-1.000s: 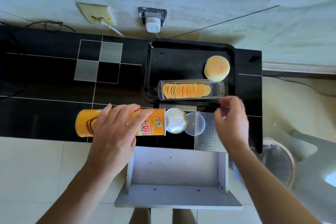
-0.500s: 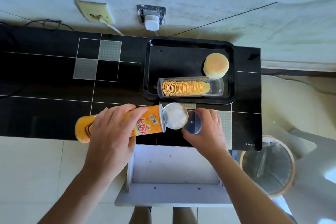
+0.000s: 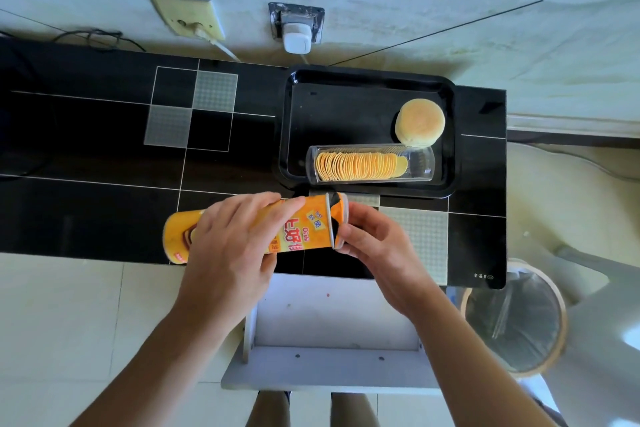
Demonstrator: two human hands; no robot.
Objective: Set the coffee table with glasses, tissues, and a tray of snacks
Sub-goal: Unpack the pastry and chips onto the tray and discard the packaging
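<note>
**Capping the emptied crisp can beside a half-laid tray**

Pressing a clear plastic lid [image 3: 337,230] onto the mouth of the orange crisp can [image 3: 298,230], the right hand [image 3: 377,246] has its fingers curled over the lid's rim, while the left hand [image 3: 232,250] is wrapped around the can's middle and holds it on its side just above the front edge of the coffee table [image 3: 104,149].

The snack part looks well advanced. The black tray [image 3: 346,107] sits at the table's back right, close to the wall. Inside it, a clear sleeve of stacked crisps [image 3: 370,164] lies along the tray's front edge, and a round bun [image 3: 420,122] rests near its right edge, touching the sleeve's far end. Most of the tray floor is bare, so more snacks may be meant for it. No glasses and no tissues are in view, so those parts appear undone. The can probably needs putting aside once closed.

The table is glossy black with thin white lines and grey textured squares; its left half carries nothing. Behind it runs a pale wall with a socket plate [image 3: 183,17] and a white charger [image 3: 296,38]. A small white stool [image 3: 332,340] stands on the tiled floor at the front edge, and a wire bin [image 3: 512,319] sits off the front right corner.
</note>
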